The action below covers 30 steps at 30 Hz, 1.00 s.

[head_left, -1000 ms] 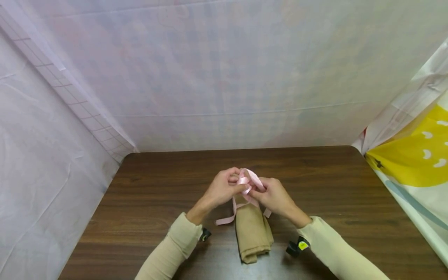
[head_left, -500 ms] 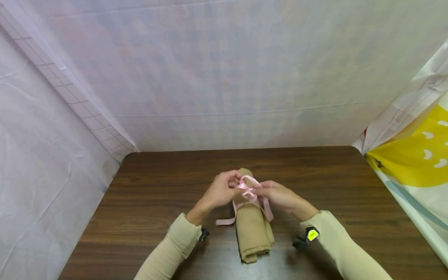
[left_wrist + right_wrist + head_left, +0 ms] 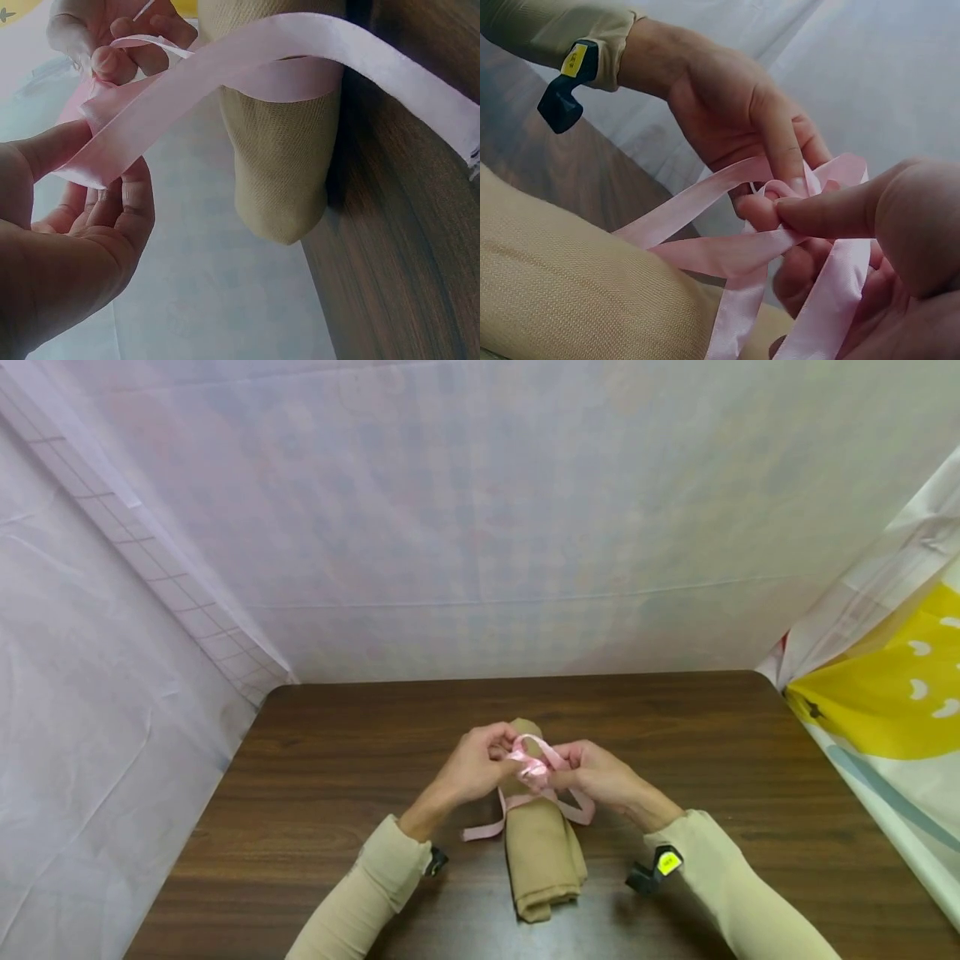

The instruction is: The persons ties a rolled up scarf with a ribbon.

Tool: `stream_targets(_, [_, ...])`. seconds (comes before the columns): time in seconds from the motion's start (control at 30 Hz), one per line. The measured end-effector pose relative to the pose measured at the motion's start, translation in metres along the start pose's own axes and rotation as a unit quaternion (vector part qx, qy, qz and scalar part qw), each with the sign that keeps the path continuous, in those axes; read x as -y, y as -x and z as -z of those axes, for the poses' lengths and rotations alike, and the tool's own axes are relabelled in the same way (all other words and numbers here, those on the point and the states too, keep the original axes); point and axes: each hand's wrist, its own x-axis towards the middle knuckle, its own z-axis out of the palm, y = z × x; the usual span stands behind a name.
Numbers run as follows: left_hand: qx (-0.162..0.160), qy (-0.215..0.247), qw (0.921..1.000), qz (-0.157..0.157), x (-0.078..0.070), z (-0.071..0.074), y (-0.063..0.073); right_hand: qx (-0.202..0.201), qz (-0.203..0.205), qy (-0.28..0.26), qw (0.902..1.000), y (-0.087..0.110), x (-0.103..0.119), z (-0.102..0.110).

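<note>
A rolled tan cloth [image 3: 543,860] lies lengthwise on the table, with a pink satin ribbon [image 3: 532,772] passing around its middle. Above the roll, my left hand [image 3: 471,767] pinches the ribbon between thumb and fingers; in the left wrist view the ribbon [image 3: 124,124] runs from that grip across the roll to a loose frayed end. My right hand [image 3: 602,777] pinches the ribbon from the other side, close to the left fingertips. Loops of ribbon [image 3: 832,300] hang around the right hand [image 3: 907,240] in the right wrist view. Overlapping fingers partly hide the crossing of the ribbon.
The dark wooden table [image 3: 337,777] reaches to a pale hanging sheet [image 3: 480,527] at the back. At the right hangs a cloth with a yellow print [image 3: 885,693]. Each wrist wears a black camera mount [image 3: 652,870].
Both hands have brought the ribbon loop lower, uncovering the roll's far end. My right hand has shifted slightly right, and a ribbon length now bows out below it. The roll stays put.
</note>
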Motion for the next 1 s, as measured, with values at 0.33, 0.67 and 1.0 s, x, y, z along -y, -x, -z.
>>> stream_targets(0.33, [0.006, 0.004, 1.0, -0.002, 0.001, -0.001, 0.001, 0.074, -0.006, -0.074, 0.9945, 0.001, -0.006, 0.006])
stream_targets(0.67, [-0.009, -0.038, 0.999, 0.023, 0.001, -0.001, 0.002, 0.016, 0.024, 0.028, 0.9992, -0.002, -0.008, -0.001])
stream_targets(1.0, [-0.016, -0.027, 0.9988, 0.036, -0.001, 0.001, 0.004, 0.063, 0.026, -0.031, 0.9972, 0.001, -0.01, 0.006])
